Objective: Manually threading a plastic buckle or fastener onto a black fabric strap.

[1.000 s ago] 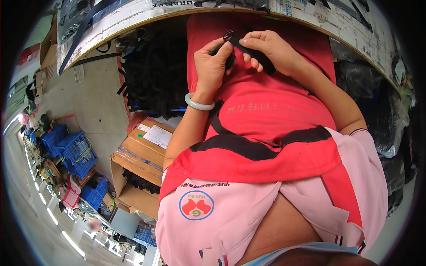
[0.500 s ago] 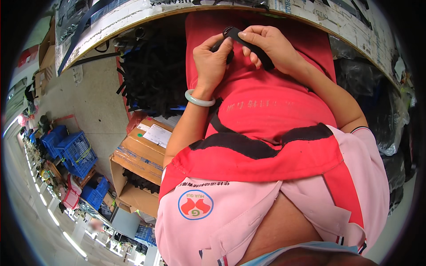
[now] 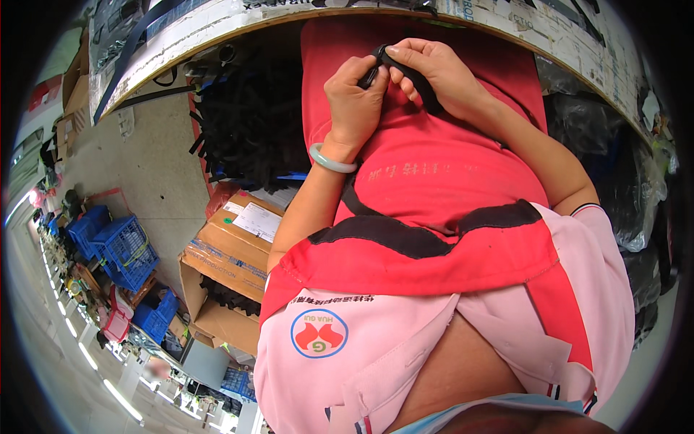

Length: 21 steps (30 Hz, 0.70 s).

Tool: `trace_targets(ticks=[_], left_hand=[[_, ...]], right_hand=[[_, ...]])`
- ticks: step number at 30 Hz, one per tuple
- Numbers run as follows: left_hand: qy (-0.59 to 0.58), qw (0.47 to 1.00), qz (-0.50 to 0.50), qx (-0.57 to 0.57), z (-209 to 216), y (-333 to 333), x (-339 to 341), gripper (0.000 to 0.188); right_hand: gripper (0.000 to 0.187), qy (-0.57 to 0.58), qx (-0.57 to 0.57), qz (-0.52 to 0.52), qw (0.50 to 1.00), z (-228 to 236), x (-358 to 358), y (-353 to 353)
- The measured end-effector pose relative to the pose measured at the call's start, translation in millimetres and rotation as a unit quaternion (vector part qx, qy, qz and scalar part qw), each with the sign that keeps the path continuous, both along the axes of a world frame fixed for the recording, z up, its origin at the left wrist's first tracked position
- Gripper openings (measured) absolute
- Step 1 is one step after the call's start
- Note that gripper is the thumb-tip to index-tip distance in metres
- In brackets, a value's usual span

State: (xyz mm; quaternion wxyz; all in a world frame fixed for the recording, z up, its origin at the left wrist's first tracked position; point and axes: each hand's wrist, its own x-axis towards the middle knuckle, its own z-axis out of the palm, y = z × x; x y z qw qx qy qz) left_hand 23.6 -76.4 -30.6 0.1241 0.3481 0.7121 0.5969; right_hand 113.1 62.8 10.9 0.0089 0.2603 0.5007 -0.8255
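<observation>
Above the red apron [image 3: 426, 145] on my lap, both hands hold one black strap [image 3: 428, 92]. My left hand [image 3: 354, 105], with a pale bangle at its wrist, is closed on one end, where a small dark hard-looking piece [image 3: 369, 77] shows between the fingers; its exact kind cannot be made out. My right hand [image 3: 452, 76] pinches the strap between thumb and fingers near a bend at the top. The strap's other end hangs down past the right fingers, partly hidden by them.
The edge of a white worktable [image 3: 289, 23] curves across just beyond my hands. A heap of black straps [image 3: 249, 116] lies to the left below it. Further down stands an open cardboard box [image 3: 224, 253]; blue crates [image 3: 123, 249] are at far left, plastic bags [image 3: 614, 166] at right.
My left hand has moved right and slightly up, closer to my right hand. The strap now bends more tightly between them, with less of its flat face showing.
</observation>
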Motion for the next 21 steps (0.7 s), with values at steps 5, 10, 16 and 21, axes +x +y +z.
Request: trace_targets(ticks=[5,10,16,21], left_hand=[[0.117,0.993,-0.030,-0.006,-0.2,0.2,-5.9,0.010],[-0.435,0.898,-0.066,-0.008,18.3,-8.4,-9.3,0.028],[-0.592,0.801,-0.073,0.059,19.5,-3.6,-20.7,0.024],[-0.528,0.845,-0.043,0.068,27.0,1.0,-15.1,0.027]], right_hand=[[0.024,-0.013,0.011,-0.023,1.000,-7.6,2.4,4.1],[0.024,0.024,-0.078,0.021,0.996,-12.0,1.6,21.1],[0.015,0.129,0.279,-0.003,0.952,-8.0,4.3,7.2],[0.010,0.142,0.250,-0.032,0.957,30.8,12.3,5.4]])
